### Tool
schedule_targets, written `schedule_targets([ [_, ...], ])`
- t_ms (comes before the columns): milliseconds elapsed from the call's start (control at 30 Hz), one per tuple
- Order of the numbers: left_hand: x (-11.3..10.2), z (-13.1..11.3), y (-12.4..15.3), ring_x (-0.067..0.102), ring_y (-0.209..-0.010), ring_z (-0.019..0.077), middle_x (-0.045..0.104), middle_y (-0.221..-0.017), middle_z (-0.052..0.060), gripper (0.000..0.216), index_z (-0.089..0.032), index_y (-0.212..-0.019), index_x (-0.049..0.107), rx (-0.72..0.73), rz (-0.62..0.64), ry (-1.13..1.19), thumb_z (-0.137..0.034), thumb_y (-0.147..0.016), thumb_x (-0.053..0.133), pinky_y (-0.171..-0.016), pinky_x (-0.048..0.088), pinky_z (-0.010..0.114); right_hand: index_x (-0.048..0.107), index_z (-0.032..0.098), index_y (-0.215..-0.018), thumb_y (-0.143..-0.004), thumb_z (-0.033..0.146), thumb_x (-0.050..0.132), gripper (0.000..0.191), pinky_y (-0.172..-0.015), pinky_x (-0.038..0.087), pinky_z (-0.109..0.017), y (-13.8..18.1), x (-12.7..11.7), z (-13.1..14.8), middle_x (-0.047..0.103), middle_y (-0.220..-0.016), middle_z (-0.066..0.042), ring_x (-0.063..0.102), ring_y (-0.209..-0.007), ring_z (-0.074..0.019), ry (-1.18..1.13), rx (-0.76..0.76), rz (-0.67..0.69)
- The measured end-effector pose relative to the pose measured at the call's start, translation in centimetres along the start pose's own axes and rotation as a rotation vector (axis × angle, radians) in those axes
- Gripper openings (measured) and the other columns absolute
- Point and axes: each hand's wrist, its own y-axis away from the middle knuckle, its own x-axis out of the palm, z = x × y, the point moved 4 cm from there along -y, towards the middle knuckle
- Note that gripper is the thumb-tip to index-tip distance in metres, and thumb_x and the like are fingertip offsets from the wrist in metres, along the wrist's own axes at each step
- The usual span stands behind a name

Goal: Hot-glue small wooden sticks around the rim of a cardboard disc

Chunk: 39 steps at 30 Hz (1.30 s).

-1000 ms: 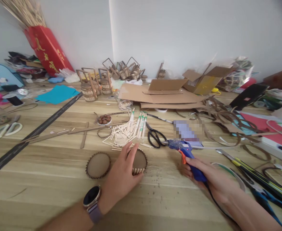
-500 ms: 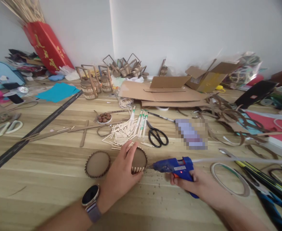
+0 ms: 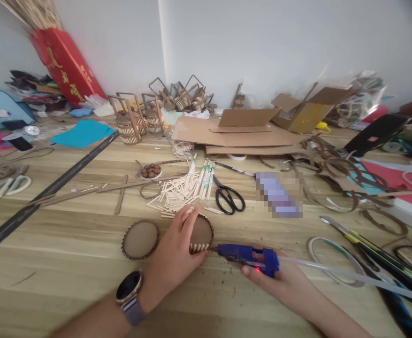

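Observation:
My left hand (image 3: pixel 174 256), with a watch on its wrist, grips a round cardboard base (image 3: pixel 202 230) with a dark ridged rim. Short pale wooden sticks (image 3: pixel 199 247) stand in a row along its near edge, by my thumb. In my right hand (image 3: pixel 285 284) is a blue hot glue gun (image 3: pixel 232 254), its red light lit and a long clear glue stick (image 3: pixel 336 272) trailing from its back. The nozzle meets the rim at the right end of the row. A second ridged round base (image 3: pixel 141 239) lies left of my left hand.
Beyond my hands are loose wooden sticks (image 3: pixel 174 193), black scissors (image 3: pixel 229 199) and a bowl of brown beads (image 3: pixel 151 171). A utility knife (image 3: pixel 336 225) and a tape ring (image 3: pixel 311 246) lie right. Small finished baskets (image 3: pixel 127 129) and cardboard sheets (image 3: pixel 195 134) sit at the back.
The glue gun has tipped over, its top turning toward me, and its nozzle has moved slightly left against the rim. My left hand keeps its grip on the base.

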Motion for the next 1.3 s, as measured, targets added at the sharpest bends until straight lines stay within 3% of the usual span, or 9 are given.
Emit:
schedule_targets([
  [300, 0.14, 0.17, 0.02, 0.033, -0.14, 0.0327, 0.034, -0.149, 0.017, 0.086, -0.024, -0.145, 0.023, -0.001, -0.011, 0.019, -0.012, -0.073, 0.067, -0.111, 0.036, 0.055, 0.074, 0.02, -0.095, -0.083, 0.048, 0.056, 0.035, -0.079, 0.056, -0.038, -0.05, 0.45, -0.2, 0.076, -0.096, -0.01, 0.07, -0.088, -0.0293, -0.005, 0.016, -0.036],
  [700, 0.04, 0.09, 0.0, 0.034, -0.139, 0.0327, 0.035, -0.148, 0.019, 0.081, -0.019, -0.144, 0.028, -0.005, -0.005, 0.014, -0.012, -0.073, 0.067, -0.112, 0.037, 0.053, 0.075, 0.021, -0.095, -0.084, 0.049, 0.055, 0.036, -0.077, 0.055, -0.038, -0.1, 0.62, -0.22, 0.076, -0.095, -0.01, 0.07, -0.087, -0.0292, 0.035, 0.003, -0.04],
  [1300, -0.02, 0.08, -0.02, 0.035, -0.139, 0.0325, 0.037, -0.148, 0.016, 0.083, -0.022, -0.145, 0.028, 0.008, -0.026, 0.042, -0.012, -0.072, 0.066, -0.111, 0.037, 0.053, 0.074, 0.02, -0.098, -0.085, 0.051, 0.056, 0.038, -0.079, 0.055, -0.039, -0.03, 0.98, -0.96, 0.076, -0.097, -0.011, 0.07, -0.09, -0.0297, 0.075, -0.006, -0.068],
])
